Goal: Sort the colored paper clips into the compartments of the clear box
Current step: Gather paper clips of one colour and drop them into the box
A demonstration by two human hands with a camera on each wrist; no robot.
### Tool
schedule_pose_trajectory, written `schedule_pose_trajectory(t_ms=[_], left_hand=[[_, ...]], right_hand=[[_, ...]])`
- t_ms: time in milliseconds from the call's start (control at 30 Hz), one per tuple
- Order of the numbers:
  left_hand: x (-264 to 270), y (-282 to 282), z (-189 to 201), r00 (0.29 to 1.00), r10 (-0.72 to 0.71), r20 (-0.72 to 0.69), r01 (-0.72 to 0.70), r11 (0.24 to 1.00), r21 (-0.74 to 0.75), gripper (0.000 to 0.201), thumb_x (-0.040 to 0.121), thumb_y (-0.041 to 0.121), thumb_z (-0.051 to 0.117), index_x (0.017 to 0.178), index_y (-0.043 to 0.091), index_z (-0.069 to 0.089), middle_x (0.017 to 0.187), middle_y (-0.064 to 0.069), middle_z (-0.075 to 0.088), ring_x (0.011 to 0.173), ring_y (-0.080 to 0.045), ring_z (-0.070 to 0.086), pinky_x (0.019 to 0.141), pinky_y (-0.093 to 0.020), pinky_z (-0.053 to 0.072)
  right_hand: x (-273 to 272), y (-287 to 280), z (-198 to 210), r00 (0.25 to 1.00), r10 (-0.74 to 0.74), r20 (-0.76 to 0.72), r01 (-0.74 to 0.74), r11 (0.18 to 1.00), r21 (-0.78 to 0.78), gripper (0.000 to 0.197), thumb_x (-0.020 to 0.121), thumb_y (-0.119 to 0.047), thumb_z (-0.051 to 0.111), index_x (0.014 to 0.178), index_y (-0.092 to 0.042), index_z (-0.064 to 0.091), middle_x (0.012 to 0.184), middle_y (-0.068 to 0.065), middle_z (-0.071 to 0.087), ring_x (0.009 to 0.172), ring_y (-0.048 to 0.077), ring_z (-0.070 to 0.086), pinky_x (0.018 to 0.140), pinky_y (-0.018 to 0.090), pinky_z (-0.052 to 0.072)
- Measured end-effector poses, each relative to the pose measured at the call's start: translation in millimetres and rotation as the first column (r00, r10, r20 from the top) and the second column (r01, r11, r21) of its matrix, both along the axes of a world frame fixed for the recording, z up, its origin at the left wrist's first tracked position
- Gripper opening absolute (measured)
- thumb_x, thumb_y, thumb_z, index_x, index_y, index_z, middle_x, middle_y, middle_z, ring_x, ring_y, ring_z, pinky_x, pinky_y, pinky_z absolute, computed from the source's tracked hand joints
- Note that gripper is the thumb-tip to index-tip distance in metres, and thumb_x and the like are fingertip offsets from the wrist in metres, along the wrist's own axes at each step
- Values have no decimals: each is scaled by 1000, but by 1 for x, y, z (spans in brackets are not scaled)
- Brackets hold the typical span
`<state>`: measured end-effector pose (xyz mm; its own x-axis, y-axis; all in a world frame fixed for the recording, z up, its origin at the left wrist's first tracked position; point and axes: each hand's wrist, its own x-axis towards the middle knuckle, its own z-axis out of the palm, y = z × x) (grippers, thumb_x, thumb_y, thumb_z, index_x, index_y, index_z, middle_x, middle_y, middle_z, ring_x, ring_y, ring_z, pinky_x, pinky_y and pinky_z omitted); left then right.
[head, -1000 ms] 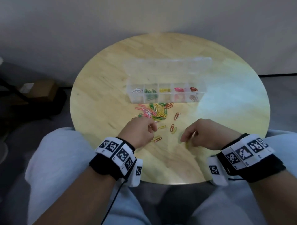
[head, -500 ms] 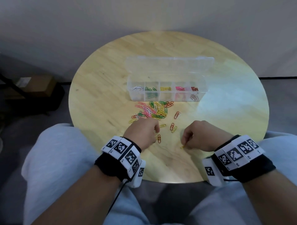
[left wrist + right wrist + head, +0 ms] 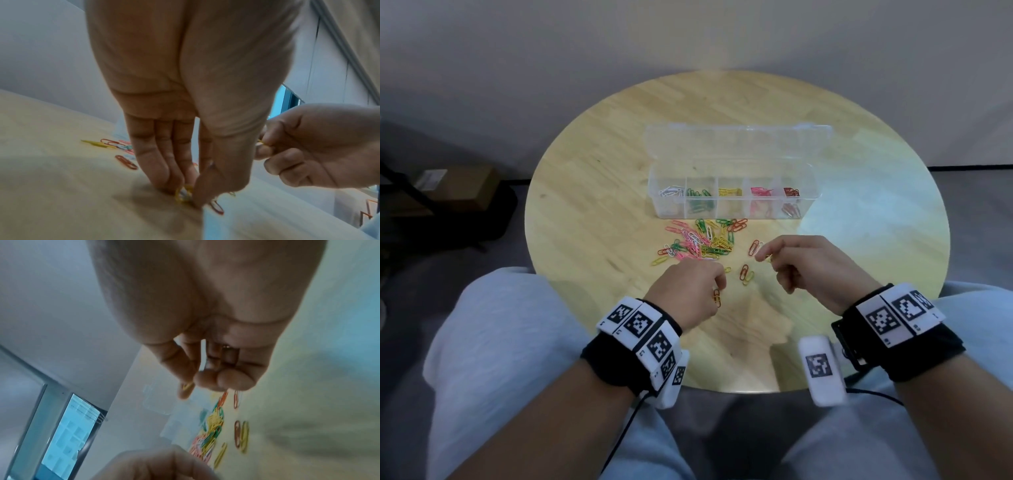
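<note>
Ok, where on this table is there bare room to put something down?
Bare wood on the table left of the clear box, right of it toward the rim, and behind its open lid. Crowded: the clip pile between box and hands.

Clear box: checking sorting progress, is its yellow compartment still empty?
No, the clear box already has yellow clips in its middle compartment in the head view.

A round wooden table (image 3: 592,192) stands before a plain pale wall (image 3: 551,51); grey floor (image 3: 976,192) beyond.
</note>
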<state>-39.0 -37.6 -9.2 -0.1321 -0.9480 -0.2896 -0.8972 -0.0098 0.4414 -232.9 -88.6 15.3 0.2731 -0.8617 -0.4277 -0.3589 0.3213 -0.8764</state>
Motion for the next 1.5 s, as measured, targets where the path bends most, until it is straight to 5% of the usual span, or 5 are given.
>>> schedule_pose_trajectory(t_ms=[233,433,700,933,1500], left_hand=[[7,-5,17,964,174,-201,-180,984,-12,17,85,10,55,76,14,70,74,6,64,74,-11,58,65,-24,45],[2,-11,16,893,235,-384,-306,943,-133,28,85,18,35,67,0,45,64,-16,48,63,-28,44,59,-40,35],[-6,-12,-2,992,124,-4,-124,990,-73,25,89,33,62,114,33,63,107,5,68,102,-21,61,81,-34,50],[-10,-14,-2,988,131,83,-125,990,-65,8,90,29,63,96,28,67,91,6,66,94,-20,62,72,-30,46],[3,-14,2,980,185,-78,-183,982,38,35,90,24,43,57,13,35,55,-5,35,52,-23,35,54,-32,33]], right_hand=[[10,-4,-5,971,-214,110,186,958,220,37,93,-26,50,58,-15,45,55,4,43,44,18,34,46,28,26],[16,3,-13,853,116,-509,-234,957,-174,12,84,-34,72,82,-23,69,61,-8,49,56,7,46,51,22,32],[18,2,-18,696,171,-697,-368,919,-142,13,79,-29,72,78,-41,66,82,-9,55,73,13,56,58,23,40],[23,6,-15,568,226,-792,-447,892,-66,13,78,-41,73,76,-32,65,79,-8,61,75,14,61,63,26,46],[20,7,-15,652,274,-707,-401,916,-15,30,92,-30,41,65,-16,45,77,2,53,76,23,53,61,31,37]])
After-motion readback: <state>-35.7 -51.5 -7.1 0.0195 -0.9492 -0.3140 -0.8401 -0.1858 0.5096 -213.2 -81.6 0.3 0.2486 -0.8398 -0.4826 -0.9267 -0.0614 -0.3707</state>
